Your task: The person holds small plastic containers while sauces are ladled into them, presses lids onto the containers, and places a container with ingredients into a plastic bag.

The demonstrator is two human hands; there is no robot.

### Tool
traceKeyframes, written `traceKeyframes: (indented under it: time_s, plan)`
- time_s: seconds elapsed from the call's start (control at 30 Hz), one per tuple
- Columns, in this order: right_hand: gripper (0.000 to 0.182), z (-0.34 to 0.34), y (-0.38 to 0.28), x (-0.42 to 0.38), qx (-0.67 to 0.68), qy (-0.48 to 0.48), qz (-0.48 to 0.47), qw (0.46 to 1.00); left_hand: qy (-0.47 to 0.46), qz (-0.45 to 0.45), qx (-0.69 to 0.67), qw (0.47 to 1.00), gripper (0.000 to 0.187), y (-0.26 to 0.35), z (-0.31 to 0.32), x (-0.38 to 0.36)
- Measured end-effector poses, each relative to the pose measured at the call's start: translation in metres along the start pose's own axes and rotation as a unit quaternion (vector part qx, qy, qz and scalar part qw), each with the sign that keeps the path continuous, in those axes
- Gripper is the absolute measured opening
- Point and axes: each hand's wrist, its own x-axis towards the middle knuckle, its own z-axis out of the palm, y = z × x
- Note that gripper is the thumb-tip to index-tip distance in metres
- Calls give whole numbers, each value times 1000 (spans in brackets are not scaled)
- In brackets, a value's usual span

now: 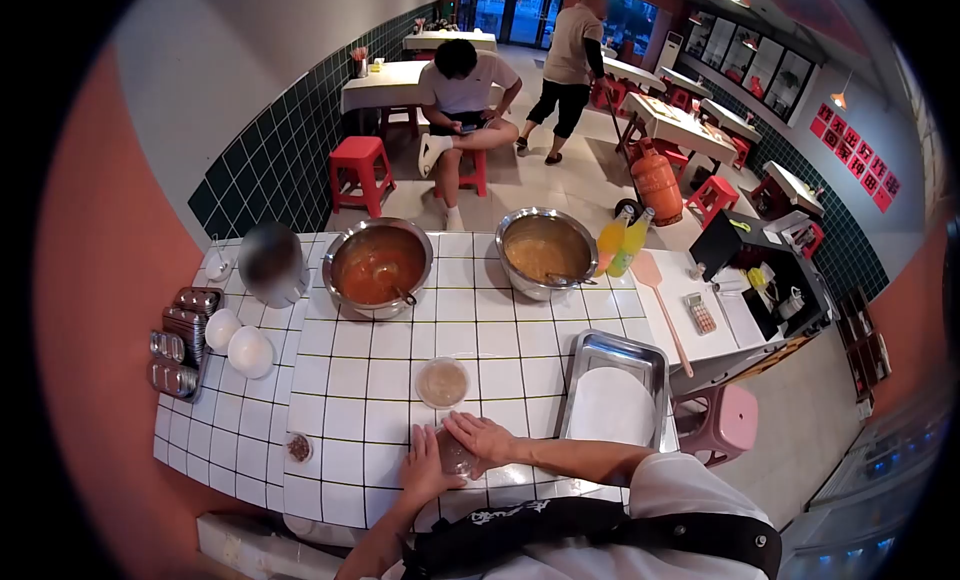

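Observation:
My left hand (424,469) and my right hand (480,439) are both around a clear round plastic tub (456,454) near the front of the white-tiled counter. My left hand lies along its left side, while the fingers of my right hand reach over its top and right side. What the tub holds is mostly hidden by my fingers. Just beyond my hands stands a second plastic tub (442,384) with pale brownish contents.
Steel bowls of red sauce (364,278) and tan sauce (545,248) stand at the back. Right is a metal tray (663,405); left are a steel pot (285,280), white bowls (250,352) and tins (178,377). Beyond, one person (468,95) sits and another (573,55) stands.

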Motion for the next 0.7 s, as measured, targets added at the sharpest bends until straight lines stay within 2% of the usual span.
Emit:
traceKeyframes:
  time_s: [0.1,0.2,0.33,0.43,0.5,0.7]
  plan:
    - [120,-1,-6,7,2,-6,-18,1000,58,35,-7,998,121,-4,10,-2]
    - [116,2,-12,15,-12,-35,-22,999,15,31,17,999,118,-7,10,2]
    - [110,-2,-22,17,-38,-53,9,998,11,30,49,998,114,-6,4,1]
    - [109,12,-16,18,-53,-27,-1,998,15,40,46,998,111,-2,5,-2]
    - [110,10,-15,15,-37,-37,-7,999,19,51,48,997,107,-3,1,0]
    - [114,11,-6,4,16,-27,-16,999,28,42,31,998,114,-4,2,-5]
